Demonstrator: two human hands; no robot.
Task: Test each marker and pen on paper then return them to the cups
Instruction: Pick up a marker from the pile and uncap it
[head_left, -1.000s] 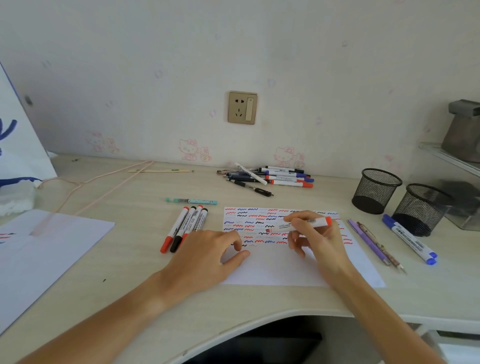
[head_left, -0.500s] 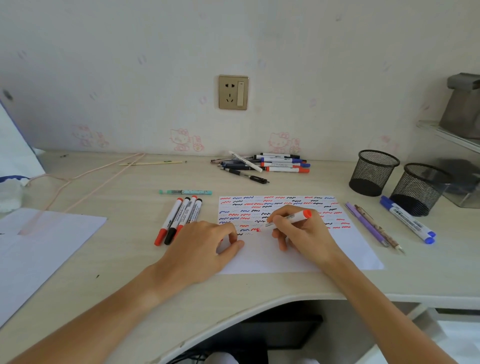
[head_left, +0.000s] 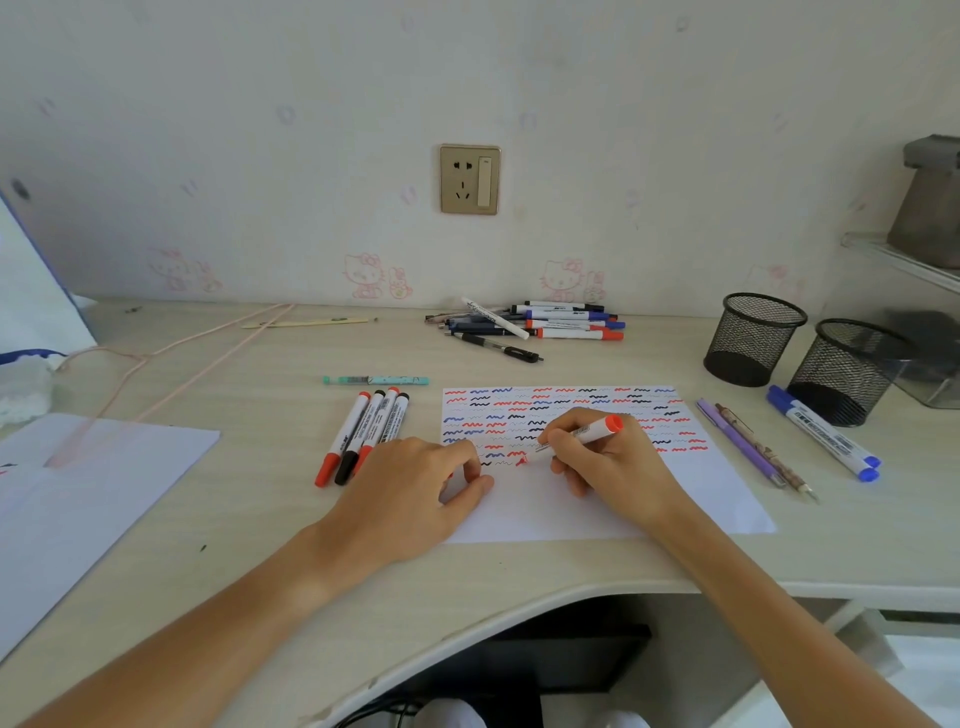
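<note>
All positions are referenced to the test paper (head_left: 597, 506), which lies flat on the surface (head_left: 260, 519). Well to its left lies one blank white sheet (head_left: 78, 499). Just left of the test paper lie four capped markers (head_left: 363, 436), side by side, two with red caps and two with black, long axes running from near-left to far-right. Beyond these lies one teal pen (head_left: 375, 380), its long axis parallel to the paper's far edge. The left hand (head_left: 415, 493) rests on the paper's left edge, fingers loosely curled, holding nothing. The right hand (head_left: 613, 467) is over the paper's centre, its fingers (head_left: 558, 431) pinching one red marker (head_left: 587, 431); the marker's long axis slopes from lower left to upper right, tip on the paper and pointing left, red end pointing right. Behind the paper, against the wall, lies one pile of pens and markers (head_left: 540, 325); the count cannot be told. Right of the paper lie two slim pens (head_left: 748, 447), then two blue-capped markers (head_left: 826, 436). Beyond these stand two black mesh cups (head_left: 753, 338), upright and side by side.
</note>
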